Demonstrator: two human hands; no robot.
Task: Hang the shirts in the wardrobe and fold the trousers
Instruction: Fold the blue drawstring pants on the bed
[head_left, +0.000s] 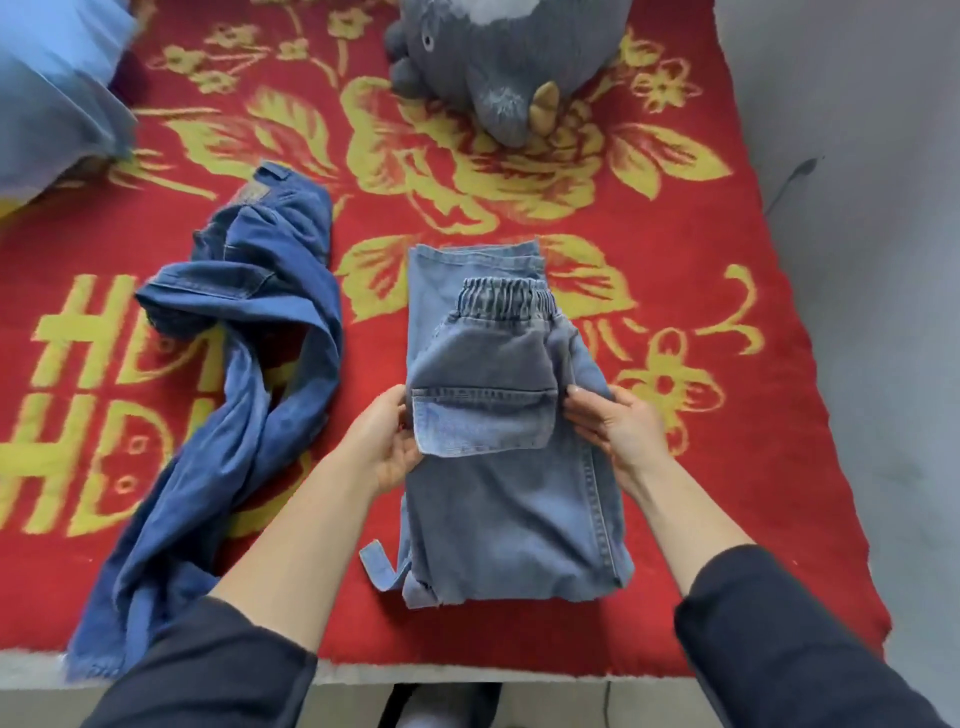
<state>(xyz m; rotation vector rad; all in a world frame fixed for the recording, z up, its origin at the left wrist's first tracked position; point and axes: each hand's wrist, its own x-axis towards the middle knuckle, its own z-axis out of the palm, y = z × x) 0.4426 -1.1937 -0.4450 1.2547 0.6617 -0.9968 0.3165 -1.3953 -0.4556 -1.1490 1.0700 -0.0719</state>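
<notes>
Denim first: working on the light denim trousers (514, 467), lying lengthwise at the middle of the red-and-yellow-blanketed bed (701, 260). Judging this pair as partway folded: already doubled over, showing the elastic waistband end laid back on top and the pocket facing up, but seemingly needing at least 1 more fold or a final squaring. Finding the dark denim trousers (244, 322) not yet folded, crumpled and twisted just to the left, trailing 1 leg to the bed's near edge. So reckoning 0 of 2 pairs finished. Seeing pale blue cloth (57, 88) at the far left corner, possibly a shirt awaiting hanging, though not telling for certain; seeing no wardrobe or hanger.

Holding the upper layer at both sides: left hand (384, 441) turned palm-up, curling its fingers under the layer's left edge beside the pocket; right hand (618, 421) pinching the right edge with partly bent fingers. Carrying nothing else in either of the hands. Noting a grey plush toy (493, 67) at the bed's far side, well apart from the trousers.
</notes>
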